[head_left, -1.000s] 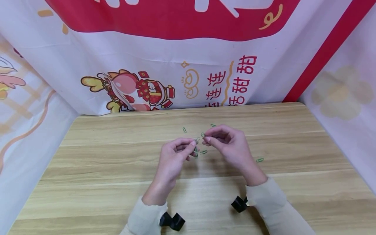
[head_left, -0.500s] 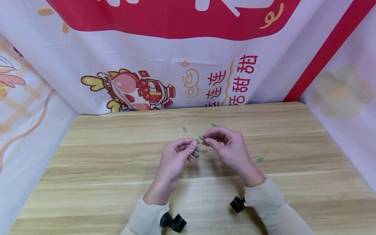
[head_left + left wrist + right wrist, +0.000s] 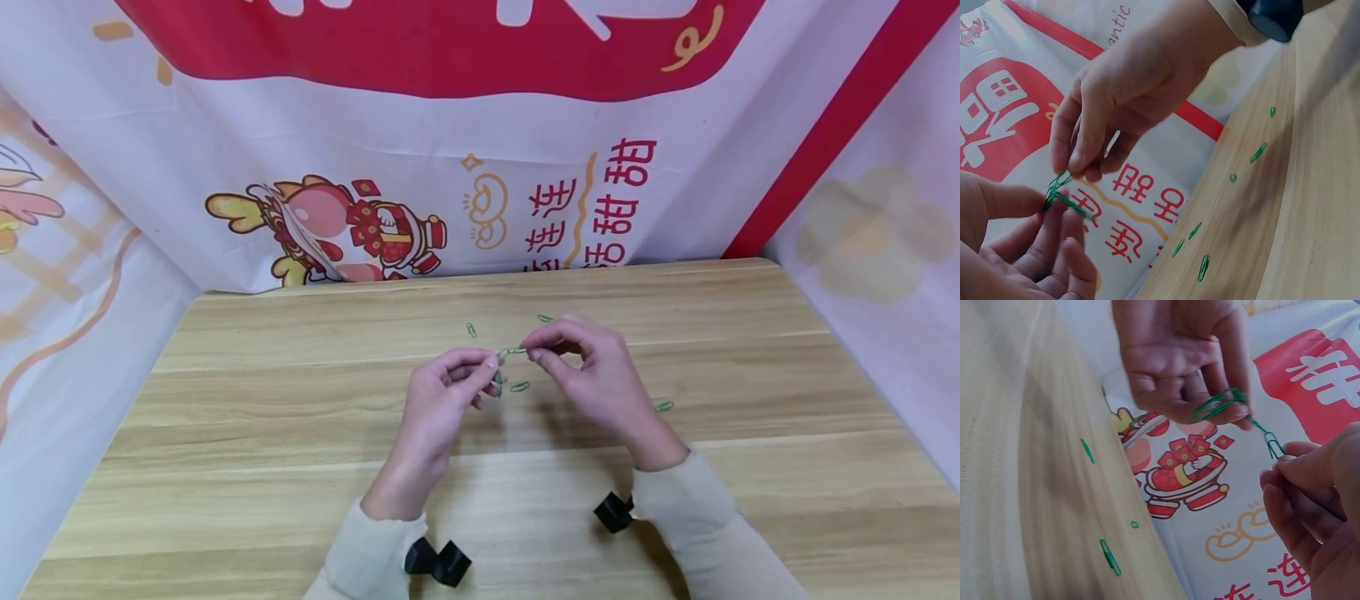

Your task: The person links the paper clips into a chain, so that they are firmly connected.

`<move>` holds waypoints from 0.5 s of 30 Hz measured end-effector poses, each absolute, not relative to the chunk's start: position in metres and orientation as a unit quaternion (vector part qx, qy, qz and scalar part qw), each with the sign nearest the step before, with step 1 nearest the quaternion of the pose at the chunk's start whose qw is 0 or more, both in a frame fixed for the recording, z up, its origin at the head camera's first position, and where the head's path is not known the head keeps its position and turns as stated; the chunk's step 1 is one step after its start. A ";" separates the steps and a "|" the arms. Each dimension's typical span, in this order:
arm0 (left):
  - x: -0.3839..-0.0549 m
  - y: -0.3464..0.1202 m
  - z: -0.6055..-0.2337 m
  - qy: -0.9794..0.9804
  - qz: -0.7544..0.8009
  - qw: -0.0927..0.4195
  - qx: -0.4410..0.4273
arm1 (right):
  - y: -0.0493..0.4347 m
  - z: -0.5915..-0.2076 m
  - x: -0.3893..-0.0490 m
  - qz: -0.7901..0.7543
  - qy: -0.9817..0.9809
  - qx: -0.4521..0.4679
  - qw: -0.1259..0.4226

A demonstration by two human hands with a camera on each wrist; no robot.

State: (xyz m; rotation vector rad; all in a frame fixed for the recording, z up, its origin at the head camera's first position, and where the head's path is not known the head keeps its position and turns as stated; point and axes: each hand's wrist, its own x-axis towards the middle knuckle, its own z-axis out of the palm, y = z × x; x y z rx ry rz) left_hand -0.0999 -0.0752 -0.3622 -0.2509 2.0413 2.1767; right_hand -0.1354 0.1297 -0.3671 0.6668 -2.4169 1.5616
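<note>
Over the middle of the table, my left hand point(image 3: 441, 404) pinches a small bunch of green paper clips point(image 3: 1217, 403) between thumb and forefinger. Some of them hang below its fingertips in the head view. My right hand point(image 3: 596, 375) faces it from the right, thumb and forefinger pinching the end of one green paper clip point(image 3: 1274, 445). In the right wrist view that clip hooks into a clip at the left fingertips, so the two form a short line between the hands. The left wrist view shows green clips point(image 3: 1075, 205) trailing from the left thumb.
Loose green paper clips lie on the wooden table point(image 3: 262, 433): one at the back point(image 3: 471, 330), one behind the right hand point(image 3: 545, 318), one under the hands point(image 3: 519, 387), and another by the right wrist point(image 3: 664, 407). Printed cloth point(image 3: 360, 125) walls the table's back and sides.
The right hand first brought its clip left to the left hand's clip, then drew slightly right; the clip now lies stretched level between both hands. The loose clips have stayed put.
</note>
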 end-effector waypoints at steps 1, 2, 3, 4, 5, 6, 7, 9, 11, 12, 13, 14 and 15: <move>-0.100 -0.076 -0.362 0.685 0.720 0.078 -0.080 | 0.131 -0.366 -0.136 0.526 -0.815 0.226 0.094; -0.100 -0.076 -0.363 0.689 0.716 0.083 -0.075 | 0.131 -0.365 -0.136 0.526 -0.814 0.226 0.094; -0.101 -0.077 -0.363 0.695 0.710 0.087 -0.071 | 0.132 -0.364 -0.136 0.527 -0.814 0.227 0.092; -0.101 -0.077 -0.364 0.701 0.704 0.090 -0.067 | 0.132 -0.364 -0.136 0.527 -0.814 0.228 0.091; -0.101 -0.077 -0.364 0.707 0.698 0.093 -0.063 | 0.132 -0.363 -0.135 0.527 -0.814 0.227 0.089; -0.101 -0.077 -0.365 0.712 0.693 0.096 -0.059 | 0.132 -0.362 -0.135 0.526 -0.815 0.228 0.087; -0.101 -0.077 -0.365 0.716 0.689 0.097 -0.054 | 0.132 -0.362 -0.135 0.526 -0.815 0.228 0.083; -0.100 -0.076 -0.366 0.727 0.678 0.096 -0.046 | 0.132 -0.361 -0.134 0.525 -0.816 0.230 0.074; -0.100 -0.076 -0.366 0.737 0.669 0.092 -0.036 | 0.131 -0.360 -0.134 0.522 -0.818 0.232 0.065; -0.100 -0.076 -0.366 0.742 0.664 0.088 -0.032 | 0.131 -0.360 -0.134 0.521 -0.818 0.234 0.061; -0.100 -0.075 -0.366 0.747 0.659 0.085 -0.028 | 0.131 -0.360 -0.133 0.520 -0.819 0.234 0.058; -0.099 -0.075 -0.366 0.751 0.655 0.081 -0.025 | 0.131 -0.360 -0.133 0.519 -0.820 0.235 0.056; -0.099 -0.075 -0.366 0.755 0.651 0.078 -0.021 | 0.131 -0.360 -0.133 0.518 -0.821 0.235 0.054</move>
